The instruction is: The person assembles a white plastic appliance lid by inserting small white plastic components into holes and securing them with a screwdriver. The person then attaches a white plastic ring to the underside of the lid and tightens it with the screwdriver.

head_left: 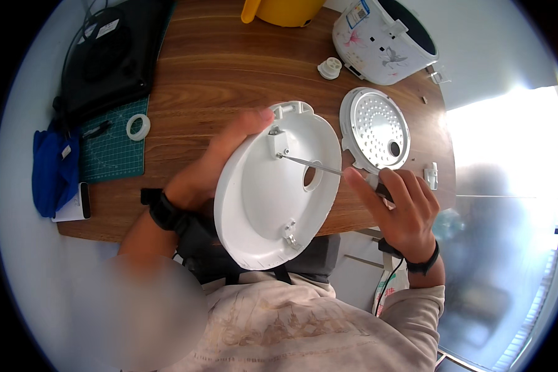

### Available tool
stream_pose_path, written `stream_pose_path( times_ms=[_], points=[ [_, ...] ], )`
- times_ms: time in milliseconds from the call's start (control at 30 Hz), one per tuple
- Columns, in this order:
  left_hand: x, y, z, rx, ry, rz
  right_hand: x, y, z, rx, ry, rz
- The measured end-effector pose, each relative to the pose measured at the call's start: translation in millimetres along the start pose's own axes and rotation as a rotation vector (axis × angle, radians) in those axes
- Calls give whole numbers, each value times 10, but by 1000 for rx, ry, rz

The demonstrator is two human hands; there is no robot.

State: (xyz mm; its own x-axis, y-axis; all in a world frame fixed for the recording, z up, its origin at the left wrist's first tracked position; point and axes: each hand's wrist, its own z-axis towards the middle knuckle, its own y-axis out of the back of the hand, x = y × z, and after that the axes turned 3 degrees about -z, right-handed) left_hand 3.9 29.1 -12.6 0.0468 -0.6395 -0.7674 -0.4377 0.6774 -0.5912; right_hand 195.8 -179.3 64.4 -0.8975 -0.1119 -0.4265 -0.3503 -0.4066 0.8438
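A white oval plastic lid (263, 192) of a rice cooker is tilted up in front of me, its hollow inner side facing me. My left hand (220, 149) grips it by its upper left edge, the thumb near the hinge end; the other fingers are hidden behind it. My right hand (400, 201) is closed round the handle of a screwdriver (313, 164). The screwdriver's thin metal shaft crosses the lid, and its tip meets a screw at a small white bracket (279, 144). A round hole and a second small bracket (289, 232) also show inside the lid.
Beyond the lid lie a perforated metal inner plate (372, 124), a white cap (330, 68) and the flower-patterned cooker body (384, 43). To the left are a green cutting mat (115, 155), a white ring (138, 127), a black appliance (108, 56) and a blue cloth (54, 170). A yellow container (285, 9) stands far back.
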Motion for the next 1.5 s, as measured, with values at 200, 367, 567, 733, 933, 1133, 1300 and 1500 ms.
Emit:
stream_pose_path(
  times_ms=[200, 367, 567, 733, 933, 1133, 1300, 1500],
  points=[
    [-75, -168, -105, 78, -85, 30, 95, 114, 4, 41, -40, 44],
    [-92, -175, -128, 118, -212, 139, 147, 62, -21, 6, -105, 170],
    [-82, -189, -148, 103, -435, 294, 237, 67, -11, -26, -217, 358],
    [-119, -265, -211, 66, -607, 426, 271, 97, 8, -40, -298, 499],
    [-195, -329, -197, 32, -941, 921, 268, 156, 2, -17, -403, 714],
    [-228, -404, -245, 42, -1031, 1130, 124, 118, -71, 118, -454, 1118],
    [-185, -393, -326, 95, -933, 1190, -89, 195, -69, 558, -767, 1789],
    [-205, -299, -243, 174, -951, 1098, -64, 65, -139, 518, -674, 1881]
  ],
)
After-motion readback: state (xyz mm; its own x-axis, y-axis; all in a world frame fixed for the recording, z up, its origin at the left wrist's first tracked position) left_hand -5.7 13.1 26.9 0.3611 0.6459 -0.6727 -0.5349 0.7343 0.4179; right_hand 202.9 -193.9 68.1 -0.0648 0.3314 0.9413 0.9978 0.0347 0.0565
